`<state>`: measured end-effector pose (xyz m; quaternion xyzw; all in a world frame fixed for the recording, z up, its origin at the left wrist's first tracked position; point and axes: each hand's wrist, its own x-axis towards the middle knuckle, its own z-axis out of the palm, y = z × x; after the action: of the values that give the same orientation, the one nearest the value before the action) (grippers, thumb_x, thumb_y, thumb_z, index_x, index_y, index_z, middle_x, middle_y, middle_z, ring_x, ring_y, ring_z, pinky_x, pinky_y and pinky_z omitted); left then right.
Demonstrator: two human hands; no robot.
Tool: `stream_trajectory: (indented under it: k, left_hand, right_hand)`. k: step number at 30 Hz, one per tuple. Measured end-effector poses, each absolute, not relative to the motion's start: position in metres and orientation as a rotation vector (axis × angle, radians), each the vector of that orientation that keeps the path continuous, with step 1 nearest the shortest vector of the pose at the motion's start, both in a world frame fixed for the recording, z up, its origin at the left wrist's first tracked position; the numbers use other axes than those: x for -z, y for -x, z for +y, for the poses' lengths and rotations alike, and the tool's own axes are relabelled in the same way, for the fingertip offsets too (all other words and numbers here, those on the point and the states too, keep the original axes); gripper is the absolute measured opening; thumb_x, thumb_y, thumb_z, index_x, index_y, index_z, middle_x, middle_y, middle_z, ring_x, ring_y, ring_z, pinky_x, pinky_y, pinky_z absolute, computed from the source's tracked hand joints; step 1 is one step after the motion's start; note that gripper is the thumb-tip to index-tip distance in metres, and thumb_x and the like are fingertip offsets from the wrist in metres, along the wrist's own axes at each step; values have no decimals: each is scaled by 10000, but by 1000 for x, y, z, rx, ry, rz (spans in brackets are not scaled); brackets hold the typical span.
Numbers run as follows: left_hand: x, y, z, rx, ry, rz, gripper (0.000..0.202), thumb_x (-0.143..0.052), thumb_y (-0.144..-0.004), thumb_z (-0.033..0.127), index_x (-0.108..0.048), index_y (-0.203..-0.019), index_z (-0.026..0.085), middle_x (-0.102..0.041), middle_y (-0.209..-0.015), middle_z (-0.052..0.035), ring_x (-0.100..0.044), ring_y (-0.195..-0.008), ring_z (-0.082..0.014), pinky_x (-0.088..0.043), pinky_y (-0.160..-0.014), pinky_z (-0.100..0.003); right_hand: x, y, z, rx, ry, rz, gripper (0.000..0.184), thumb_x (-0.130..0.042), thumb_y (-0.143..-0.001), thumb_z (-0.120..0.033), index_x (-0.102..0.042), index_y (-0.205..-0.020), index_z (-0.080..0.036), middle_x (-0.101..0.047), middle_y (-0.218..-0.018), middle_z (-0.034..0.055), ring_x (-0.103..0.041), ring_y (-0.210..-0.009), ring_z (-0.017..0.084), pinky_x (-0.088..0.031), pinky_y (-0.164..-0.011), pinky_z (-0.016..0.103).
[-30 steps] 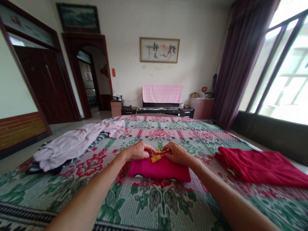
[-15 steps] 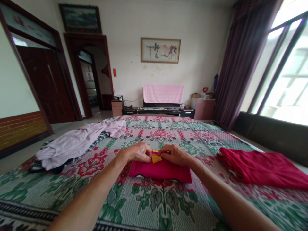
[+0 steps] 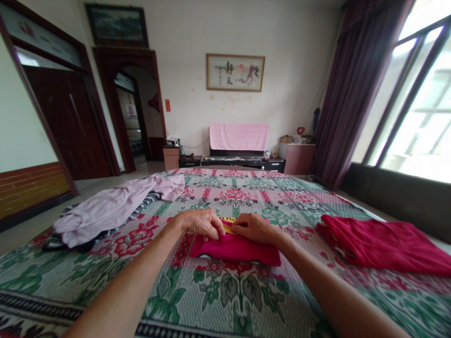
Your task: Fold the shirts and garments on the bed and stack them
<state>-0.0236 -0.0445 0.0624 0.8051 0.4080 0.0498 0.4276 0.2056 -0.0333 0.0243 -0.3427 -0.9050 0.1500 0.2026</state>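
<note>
A folded magenta garment [image 3: 243,251] with yellow lettering lies on the patterned bedspread in front of me. My left hand [image 3: 206,223] is closed, its fingertips pinching the cloth at the garment's upper middle. Close beside it, my right hand [image 3: 252,226] is also closed on the garment, thumb and fingers pressed together. A yellow patch or tag [image 3: 228,230] shows between the two hands, partly covered by fingers. The garment's far side is mostly hidden behind my hands.
A floral bedspread [image 3: 243,300] covers the broad surface. Light pink and dark clothes [image 3: 116,206] lie in a heap at left. A red garment [image 3: 387,244] lies at right. Beyond stands a low black cabinet [image 3: 190,163] with a pink cloth [image 3: 239,136] above it.
The yellow piece stood up as a pointed flap between my fingers; now it lies lower and less of it shows. My left hand has shifted slightly, and more yellow lettering shows behind.
</note>
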Motion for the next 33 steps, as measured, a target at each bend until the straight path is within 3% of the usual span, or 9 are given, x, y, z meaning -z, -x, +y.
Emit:
stream_trajectory:
  k: [7, 13, 17, 22, 26, 30, 33]
  left_hand:
    - [-67, 22, -47, -124, -1957, 954, 280, -647, -613, 229, -751, -871, 200, -646, -606, 19, -517, -505, -86, -407, -503, -194]
    - [-71, 20, -50, -181, -1905, 956, 235, -660, -593, 217, -751, -809, 198, -620, -564, 34, -505, -513, -80, -396, -520, -196]
    - [-72, 21, -51, -203, -1878, 964, 247, -676, -592, 243, -748, -825, 198, -622, -575, 30, -514, -533, -90, -398, -547, -211]
    - [-74, 25, -51, -227, -1885, 1079, 267, -673, -604, 298, -733, -833, 174, -594, -553, 30, -492, -516, -79, -388, -536, -200]
    - [-66, 25, -45, -211, -1999, 1243, 248, -617, -635, 313, -715, -802, 157, -567, -536, 29, -485, -493, -82, -353, -489, -191]
    - [-55, 21, -39, -201, -2244, 1370, 221, -607, -653, 325, -717, -753, 161, -600, -580, 9, -520, -541, -100, -335, -488, -191]
    - [-57, 19, -39, -276, -2408, 1409, 276, -652, -637, 336, -727, -850, 177, -665, -719, -19, -576, -657, -140, -378, -562, -209]
  right_hand:
    - [-19, -199, -29, -347, 1123, -2424, 185, -574, -761, -237, -750, -807, -201, -697, -755, 14, -573, -665, 112, -383, -609, 211]
    - [-21, -198, -30, -371, 1141, -2443, 213, -588, -701, -141, -752, -817, -212, -708, -793, 7, -592, -695, 116, -409, -649, 207]
    - [-27, -201, -34, -385, 1103, -2463, 196, -554, -762, -192, -746, -798, -206, -702, -790, 14, -588, -700, 122, -421, -661, 217]
    - [-44, -214, -39, -630, 1041, -2501, 277, -477, -854, -299, -721, -767, -202, -695, -821, 9, -581, -739, 128, -440, -667, 218]
    - [-52, -223, -39, -787, 1014, -2472, 267, -460, -848, -271, -715, -814, -197, -693, -900, 12, -597, -786, 135, -451, -678, 221]
    - [-47, -225, -33, -590, 1047, -2524, 164, -555, -721, -168, -710, -772, -172, -689, -888, 33, -613, -785, 144, -460, -723, 241]
    - [-46, -230, -26, -328, 1181, -2471, 211, -570, -690, -149, -718, -839, -167, -689, -906, 63, -616, -816, 166, -462, -764, 274]
